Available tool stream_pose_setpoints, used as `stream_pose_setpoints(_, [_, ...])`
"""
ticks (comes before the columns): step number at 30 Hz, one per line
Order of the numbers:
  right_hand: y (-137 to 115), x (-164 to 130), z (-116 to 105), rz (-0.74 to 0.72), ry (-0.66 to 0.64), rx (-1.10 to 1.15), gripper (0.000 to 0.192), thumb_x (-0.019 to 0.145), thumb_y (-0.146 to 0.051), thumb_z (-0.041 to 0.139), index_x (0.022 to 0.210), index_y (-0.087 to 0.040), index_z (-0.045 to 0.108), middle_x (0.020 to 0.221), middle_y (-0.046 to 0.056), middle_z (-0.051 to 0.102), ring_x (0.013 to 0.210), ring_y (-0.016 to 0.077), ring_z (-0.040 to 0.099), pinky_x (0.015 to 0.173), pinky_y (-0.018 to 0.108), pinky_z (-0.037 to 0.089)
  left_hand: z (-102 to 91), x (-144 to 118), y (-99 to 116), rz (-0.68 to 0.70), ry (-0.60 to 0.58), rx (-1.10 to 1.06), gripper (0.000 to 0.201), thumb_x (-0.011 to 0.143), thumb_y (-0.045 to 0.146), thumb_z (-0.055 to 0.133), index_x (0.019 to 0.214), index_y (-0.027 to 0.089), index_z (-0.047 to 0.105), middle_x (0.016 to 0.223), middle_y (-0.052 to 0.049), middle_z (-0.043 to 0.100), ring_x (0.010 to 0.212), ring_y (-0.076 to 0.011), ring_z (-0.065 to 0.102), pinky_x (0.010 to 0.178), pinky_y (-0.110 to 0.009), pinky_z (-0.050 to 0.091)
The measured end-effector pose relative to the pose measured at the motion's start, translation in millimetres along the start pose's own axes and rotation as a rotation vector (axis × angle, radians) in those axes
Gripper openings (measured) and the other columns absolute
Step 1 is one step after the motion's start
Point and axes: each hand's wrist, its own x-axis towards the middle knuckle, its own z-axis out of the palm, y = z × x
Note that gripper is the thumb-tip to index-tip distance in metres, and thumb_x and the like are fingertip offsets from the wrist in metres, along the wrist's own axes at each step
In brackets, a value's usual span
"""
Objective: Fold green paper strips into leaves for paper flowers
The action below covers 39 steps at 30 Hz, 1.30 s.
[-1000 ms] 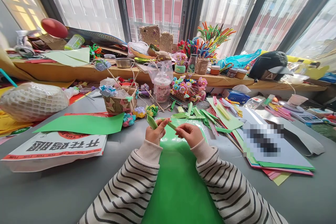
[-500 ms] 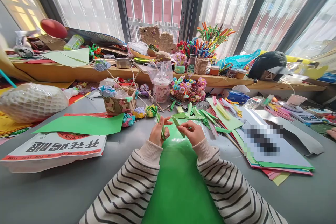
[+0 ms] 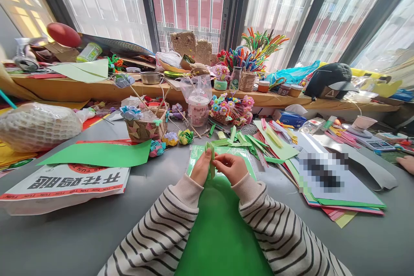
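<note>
Broad windows (image 3: 189, 4) are ranged behind a wooden ledge (image 3: 116, 88), and below it a grey table (image 3: 74, 235) is crowded with craft materials. Over the far part of a glossy green sheet (image 3: 223, 228), which is laid lengthwise between two striped sleeves (image 3: 155, 228), folded pale green paper (image 3: 212, 161) is held upright. By the left hand (image 3: 200, 169) it is gripped, thumb pressed against bent fingers; by the right hand (image 3: 231, 167) it is pinched at its side between thumb and fingertips, with hardly any gap left. Whether one piece or more is held cannot be told. Just beyond, to the right, cut green strips (image 3: 242, 139) are heaped near a stack of paper (image 3: 352, 190). To the left, three paper flowers (image 3: 170, 139) are lined up beside a woven basket (image 3: 142, 132), and another green sheet (image 3: 97, 156) is laid across a printed bag (image 3: 48, 193). At the right edge, part of another person's hand (image 3: 407, 164) is seen.
</note>
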Motion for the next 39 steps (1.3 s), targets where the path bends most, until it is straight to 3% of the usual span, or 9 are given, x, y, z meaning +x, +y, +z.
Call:
stream_pose_setpoints(9, [2, -1, 2, -0.131, 0.05, -0.213, 0.013, 0.064, -0.024, 0.051, 0.062, -0.015, 0.06, 0.057, 0.002, 0.06, 0.049, 0.0109, 0.053, 0.048, 0.021, 0.044, 4.6, -2, -1, 0.1, -0.069, 0.042, 0.032, 0.071, 0.046, 0.04, 0.074, 0.016, 0.051, 0.068, 0.0, 0.049, 0.07, -0.0123, 0.047, 0.072, -0.024, 0.035])
stream_pose_setpoints(14, [6, -1, 2, -0.248, 0.092, -0.404, 0.015, 0.066, -0.022, 0.048, 0.06, -0.015, 0.059, 0.051, 0.001, 0.056, 0.046, 0.0099, 0.049, 0.046, 0.02, 0.041, 4.0, 1, -3, 0.098, -0.11, 0.005, 0.026, 0.065, 0.041, 0.05, 0.075, 0.017, 0.051, 0.07, 0.0, 0.051, 0.074, -0.0159, 0.048, 0.074, -0.029, 0.035])
stream_pose_setpoints(19, [7, -1, 2, -0.327, 0.117, -0.481, 0.013, 0.066, -0.019, 0.048, 0.064, -0.015, 0.06, 0.057, 0.002, 0.059, 0.049, 0.0111, 0.051, 0.05, 0.022, 0.043, 2.7, 6, -14, 0.074, -0.155, -0.136, 0.023, 0.069, 0.037, 0.047, 0.079, 0.018, 0.054, 0.076, -0.003, 0.055, 0.081, -0.0179, 0.049, 0.079, -0.031, 0.034])
stream_pose_setpoints(27, [4, -1, -1, -0.288, 0.04, -0.293, 0.014, 0.067, -0.019, 0.05, 0.072, -0.016, 0.062, 0.076, 0.005, 0.064, 0.061, 0.0141, 0.058, 0.055, 0.023, 0.047, -0.7, 7, -20, 0.057, -0.176, -0.238, 0.026, 0.071, 0.037, 0.046, 0.083, 0.016, 0.056, 0.08, -0.004, 0.058, 0.08, -0.0149, 0.051, 0.076, -0.026, 0.036])
stream_pose_setpoints(32, [6, 2, -2, -0.182, 0.019, -0.164, 0.013, 0.067, -0.023, 0.052, 0.068, -0.016, 0.062, 0.061, 0.003, 0.062, 0.05, 0.0126, 0.056, 0.048, 0.024, 0.048, 4.0, 2, -6, -0.034, -0.235, -0.384, 0.034, 0.069, 0.04, 0.048, 0.087, 0.013, 0.053, 0.076, -0.006, 0.059, 0.069, -0.0137, 0.054, 0.063, -0.025, 0.041])
stream_pose_setpoints(39, [5, 1, -2, -0.154, 0.023, -0.146, 0.013, 0.066, -0.023, 0.051, 0.07, -0.016, 0.061, 0.064, 0.003, 0.062, 0.054, 0.0123, 0.056, 0.053, 0.024, 0.049, 3.1, 3, -6, -0.051, -0.244, -0.474, 0.034, 0.071, 0.035, 0.045, 0.093, 0.011, 0.054, 0.08, -0.008, 0.061, 0.078, -0.0182, 0.055, 0.068, -0.029, 0.041])
